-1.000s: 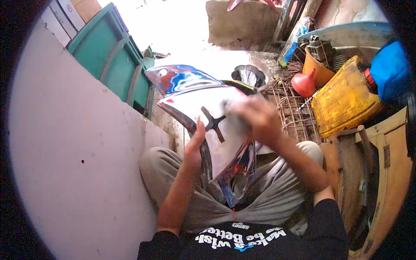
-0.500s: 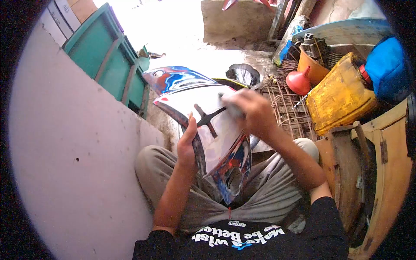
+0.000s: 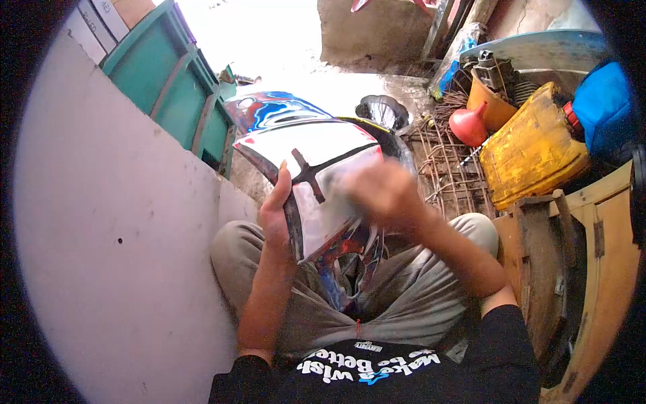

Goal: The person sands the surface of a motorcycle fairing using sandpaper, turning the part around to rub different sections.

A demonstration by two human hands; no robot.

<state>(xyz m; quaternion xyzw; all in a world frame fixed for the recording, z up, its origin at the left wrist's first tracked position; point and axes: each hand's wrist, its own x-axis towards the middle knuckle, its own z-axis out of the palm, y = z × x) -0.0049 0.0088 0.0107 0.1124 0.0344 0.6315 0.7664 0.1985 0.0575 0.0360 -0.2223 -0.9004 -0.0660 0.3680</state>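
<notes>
A glossy curved panel (image 3: 336,143), white with blue, red and black patterns, rests over the person's lap, its lower end between the knees. Dark strips form a cross shape on its white face. My left hand (image 3: 276,214) grips the panel's left edge, thumb on top and the other fingers hidden beneath. Over the right part of the white face is my right hand (image 3: 385,195), smeared by motion, its fingers closed round something greyish too blurred to make out.
A pale wall (image 3: 128,222) runs along the left, with a green cabinet (image 3: 158,81) beyond it. To the right are a rusty wire grid (image 3: 452,178), a red funnel (image 3: 469,125), a yellow jerrycan (image 3: 535,151) and a wooden frame (image 3: 605,249). A black bowl-like object (image 3: 382,113) lies ahead.
The panel has shifted a little left and tilted, its lower end swinging left. My left hand has moved left with it. My right hand has moved down across the white face.
</notes>
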